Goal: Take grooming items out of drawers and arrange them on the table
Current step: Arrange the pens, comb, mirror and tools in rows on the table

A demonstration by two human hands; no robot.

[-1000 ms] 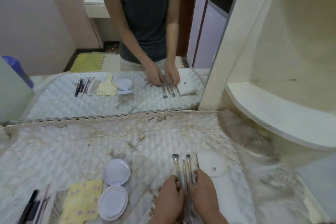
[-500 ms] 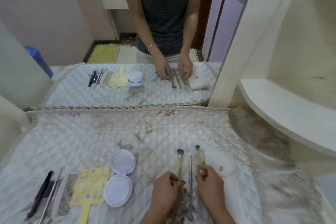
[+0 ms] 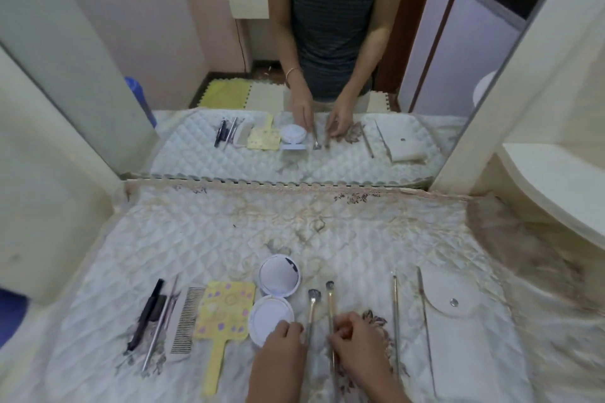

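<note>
Two makeup brushes lie side by side on the quilted table cover (image 3: 327, 226). My left hand (image 3: 281, 353) pinches the handle of the left brush (image 3: 311, 307). My right hand (image 3: 357, 340) pinches the handle of the right brush (image 3: 330, 304). Both brush heads point away from me. Left of them sits an open white round compact (image 3: 276, 298), then a yellow hand mirror (image 3: 226, 314), a metal comb (image 3: 187, 317), thin metal tools (image 3: 162, 321) and a black tool (image 3: 149, 311). To the right lie two slim brushes (image 3: 395, 311) and a white snap pouch (image 3: 455, 314).
A large mirror (image 3: 327, 75) stands at the back edge of the table and reflects a person and the items. A curved cream shelf (image 3: 556, 193) juts out on the right. A cream side panel (image 3: 49, 206) rises on the left, with a blue object (image 3: 9, 314) beside it.
My hands moved two brushes left, next to the compact, and spread them apart. Two slim brushes now lie alone beside the pouch. The camera view shifted back, showing more of the table.
</note>
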